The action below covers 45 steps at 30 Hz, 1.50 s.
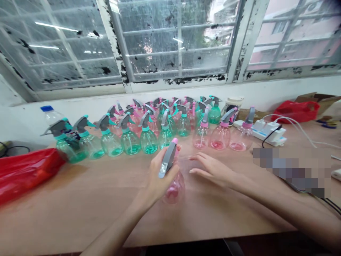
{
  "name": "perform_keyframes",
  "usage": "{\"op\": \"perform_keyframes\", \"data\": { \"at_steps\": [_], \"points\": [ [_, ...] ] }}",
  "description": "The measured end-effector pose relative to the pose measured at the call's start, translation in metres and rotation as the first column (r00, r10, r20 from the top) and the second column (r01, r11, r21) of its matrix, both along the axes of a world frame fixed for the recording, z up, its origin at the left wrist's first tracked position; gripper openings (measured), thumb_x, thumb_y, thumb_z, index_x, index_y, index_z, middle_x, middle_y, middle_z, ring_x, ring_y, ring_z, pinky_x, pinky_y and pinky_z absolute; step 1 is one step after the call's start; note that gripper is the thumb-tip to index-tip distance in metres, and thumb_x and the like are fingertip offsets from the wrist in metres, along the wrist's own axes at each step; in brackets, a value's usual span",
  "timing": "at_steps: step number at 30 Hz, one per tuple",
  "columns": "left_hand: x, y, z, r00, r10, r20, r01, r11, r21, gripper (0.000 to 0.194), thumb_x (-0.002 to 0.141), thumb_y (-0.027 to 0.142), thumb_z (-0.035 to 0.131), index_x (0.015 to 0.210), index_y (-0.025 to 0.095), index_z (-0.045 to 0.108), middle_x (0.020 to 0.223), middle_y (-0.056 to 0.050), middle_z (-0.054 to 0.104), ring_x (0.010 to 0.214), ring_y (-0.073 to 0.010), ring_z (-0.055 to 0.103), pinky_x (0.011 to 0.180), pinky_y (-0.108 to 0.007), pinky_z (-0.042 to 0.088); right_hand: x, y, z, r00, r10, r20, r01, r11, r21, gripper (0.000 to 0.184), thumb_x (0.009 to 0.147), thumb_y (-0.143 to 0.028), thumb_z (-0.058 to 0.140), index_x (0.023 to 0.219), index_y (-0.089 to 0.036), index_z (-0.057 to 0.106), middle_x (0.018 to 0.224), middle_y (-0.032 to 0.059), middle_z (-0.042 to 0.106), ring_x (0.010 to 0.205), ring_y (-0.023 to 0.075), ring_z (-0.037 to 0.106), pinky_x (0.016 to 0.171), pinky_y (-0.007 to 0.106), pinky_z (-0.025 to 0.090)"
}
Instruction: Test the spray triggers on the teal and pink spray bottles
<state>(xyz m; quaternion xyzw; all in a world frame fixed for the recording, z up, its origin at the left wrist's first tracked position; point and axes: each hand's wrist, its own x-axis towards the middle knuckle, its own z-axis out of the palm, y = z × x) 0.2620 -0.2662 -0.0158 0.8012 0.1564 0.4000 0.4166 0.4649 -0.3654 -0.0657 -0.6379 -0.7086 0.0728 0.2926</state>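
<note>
A pink spray bottle (174,190) with a grey trigger head stands near the middle of the table, and my left hand (160,174) is wrapped round its neck. To its right, my right hand (209,169) hovers over the tabletop with its fingers stretched out and holds nothing. Behind my hands, several green spray bottles (130,142) form a front row on the left. Three pink spray bottles (220,137) stand at the right end of that row. More green and pink bottles crowd together behind them.
A red plastic bag (29,172) lies at the left edge, near a clear bottle with a blue cap (50,113). On the right are a white power strip (269,131) with cables, a paper cup (233,103), another red bag (295,110) and a cardboard box (319,101).
</note>
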Motion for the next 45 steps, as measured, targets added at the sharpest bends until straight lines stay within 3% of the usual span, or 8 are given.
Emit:
{"op": "perform_keyframes", "data": {
  "at_steps": [5,10,14,21,28,35,39,45],
  "points": [
    [0.004,0.003,0.003,0.999,-0.033,-0.040,0.032,0.999,-0.019,0.036,0.074,0.016,0.051,0.107,0.021,0.064,0.095,-0.004,0.068,0.085,-0.0198,0.067,0.080,-0.035,0.054,0.038,-0.004,-0.022,0.989,-0.108,0.101,0.112,0.993,-0.028,0.049,0.093,-0.052,0.050,0.130,-0.020,0.057,0.136,0.0140,0.059,0.124,0.0310,0.056,0.105,0.053,0.043],
    [0.014,0.005,0.006,0.995,-0.088,-0.037,0.087,0.996,-0.035,0.037,0.072,0.018,0.051,0.106,0.021,0.065,0.100,-0.004,0.069,0.088,-0.0199,0.066,0.088,-0.038,0.053,0.035,0.000,-0.036,0.989,-0.101,0.110,0.107,0.993,-0.046,0.057,0.092,-0.058,0.050,0.133,-0.019,0.057,0.145,0.0150,0.051,0.134,0.0310,0.047,0.110,0.051,0.039],
    [0.024,0.006,0.008,0.993,-0.098,-0.065,0.095,0.994,-0.047,0.037,0.069,0.019,0.050,0.103,0.022,0.065,0.093,-0.004,0.069,0.082,-0.0210,0.065,0.080,-0.039,0.053,0.027,0.005,-0.043,0.988,-0.069,0.136,0.071,0.997,-0.012,0.057,0.094,-0.057,0.046,0.133,-0.017,0.057,0.146,0.0155,0.050,0.138,0.0293,0.042,0.114,0.051,0.034],
    [0.038,0.015,0.009,0.992,-0.074,-0.100,0.079,0.996,0.048,0.025,0.069,0.015,0.048,0.087,0.023,0.064,0.076,0.000,0.064,0.069,-0.0181,0.060,0.069,-0.035,0.052,0.024,0.003,-0.041,0.987,-0.083,0.135,0.086,0.996,-0.021,0.054,0.096,-0.051,0.046,0.133,-0.013,0.058,0.146,0.0163,0.049,0.139,0.0298,0.040,0.114,0.054,0.033],
    [0.043,0.019,0.006,0.989,-0.085,-0.124,0.084,0.996,-0.015,0.018,0.074,0.021,0.051,0.088,0.024,0.063,0.069,0.000,0.060,0.068,-0.0195,0.059,0.065,-0.034,0.050,0.025,0.001,-0.043,0.990,-0.072,0.120,0.075,0.997,-0.018,0.051,0.097,-0.048,0.046,0.136,-0.017,0.056,0.148,0.0132,0.047,0.140,0.0287,0.037,0.115,0.054,0.032],
    [0.043,0.018,0.013,0.986,-0.077,-0.145,0.085,0.995,0.047,0.013,0.074,0.021,0.050,0.082,0.023,0.059,0.078,-0.001,0.060,0.068,-0.0183,0.057,0.065,-0.033,0.047,0.025,0.000,-0.044,0.994,-0.074,0.085,0.075,0.997,-0.008,0.049,0.096,-0.047,0.048,0.138,-0.021,0.054,0.147,0.0121,0.048,0.140,0.0294,0.038,0.114,0.056,0.032],
    [0.045,0.018,0.017,0.984,-0.088,-0.156,0.101,0.992,0.074,0.004,0.074,0.021,0.048,0.074,0.023,0.052,0.072,0.000,0.054,0.064,-0.0167,0.053,0.060,-0.032,0.045,0.025,0.000,-0.044,0.992,-0.069,0.102,0.070,0.997,-0.012,0.050,0.097,-0.046,0.047,0.138,-0.018,0.054,0.148,0.0132,0.046,0.140,0.0293,0.037,0.114,0.056,0.031],
    [0.052,0.022,0.009,0.982,-0.090,-0.167,0.092,0.996,0.004,0.008,0.074,0.027,0.051,0.081,0.023,0.052,0.068,0.002,0.052,0.064,-0.0166,0.056,0.060,-0.030,0.046,0.026,0.000,-0.044,0.994,-0.067,0.084,0.068,0.998,-0.013,0.049,0.096,-0.046,0.048,0.138,-0.021,0.054,0.148,0.0116,0.047,0.140,0.0292,0.037,0.114,0.055,0.033]
  ]
}}
